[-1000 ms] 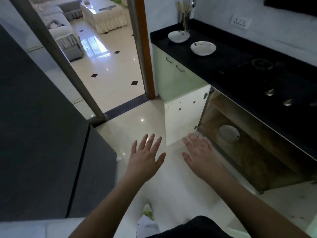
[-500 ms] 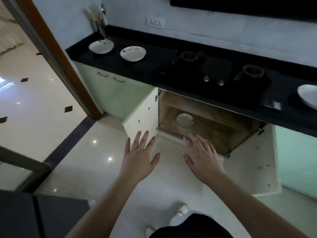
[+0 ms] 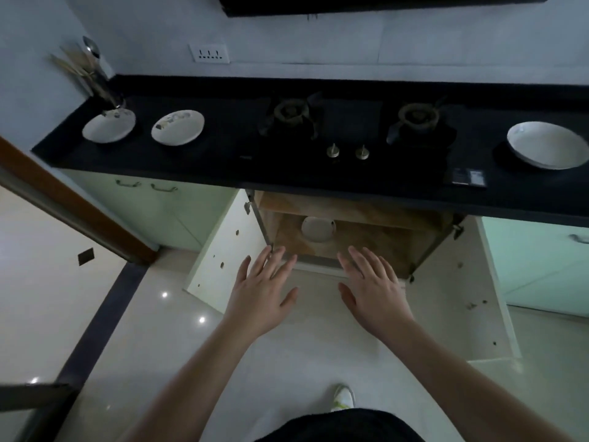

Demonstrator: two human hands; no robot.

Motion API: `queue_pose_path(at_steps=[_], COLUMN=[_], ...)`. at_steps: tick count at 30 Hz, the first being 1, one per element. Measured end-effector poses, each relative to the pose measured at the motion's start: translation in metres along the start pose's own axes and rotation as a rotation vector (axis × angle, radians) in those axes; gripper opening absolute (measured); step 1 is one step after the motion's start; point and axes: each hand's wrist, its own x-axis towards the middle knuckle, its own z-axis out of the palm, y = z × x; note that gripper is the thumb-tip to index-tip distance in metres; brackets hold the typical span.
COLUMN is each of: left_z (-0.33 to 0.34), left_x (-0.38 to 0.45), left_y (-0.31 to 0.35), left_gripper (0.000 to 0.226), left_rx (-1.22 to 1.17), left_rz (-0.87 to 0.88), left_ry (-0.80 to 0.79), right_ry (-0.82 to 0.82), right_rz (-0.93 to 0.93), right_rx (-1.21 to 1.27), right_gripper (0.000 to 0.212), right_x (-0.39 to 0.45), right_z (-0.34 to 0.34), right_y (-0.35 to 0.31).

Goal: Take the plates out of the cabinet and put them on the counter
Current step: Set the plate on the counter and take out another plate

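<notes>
One white plate [image 3: 318,229] lies on the wooden floor of the open cabinet [image 3: 376,247] under the hob. Three white plates stand on the black counter [image 3: 223,154]: two at the left [image 3: 109,126] [image 3: 177,127] and one at the right [image 3: 546,145]. My left hand [image 3: 263,293] and my right hand [image 3: 371,288] are stretched out flat, fingers spread, in front of the cabinet opening. Both hold nothing and touch nothing.
Both cabinet doors [image 3: 228,253] [image 3: 459,298] swing out towards me. A two-burner gas hob [image 3: 349,129] fills the counter's middle. A utensil holder [image 3: 103,87] stands at the far left, and a small dark card [image 3: 469,177] lies near the front edge. A doorframe [image 3: 70,199] is left.
The view has swung right from the doorway until it faces the counter and open cabinet squarely. Both hands stay open and have come closer to the cabinet opening.
</notes>
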Motion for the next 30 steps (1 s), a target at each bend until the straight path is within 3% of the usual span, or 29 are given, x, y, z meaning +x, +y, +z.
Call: queue_pose_path(at_steps=[8, 18, 30], left_z=[0.011, 0.034, 0.121], left_x=[0.044, 0.124, 0.221], left_y=[-0.043, -0.100, -0.112], left_gripper=[0.069, 0.067, 0.062], left_rx=[-0.024, 0.008, 0.027], left_rz=[0.000, 0.144, 0.189], left_ry=[-0.050, -0.074, -0.177], right_ry=[-0.004, 0.015, -0.081], right_rz=[0.035, 0.112, 0.089], right_rx=[-0.004, 0.012, 0.057], right_gripper=[0.056, 0.054, 0.054], right_x=[0.055, 0.126, 0.216], right_z=[0.012, 0.036, 0.111], right_y=[-0.010, -0.039, 0.020])
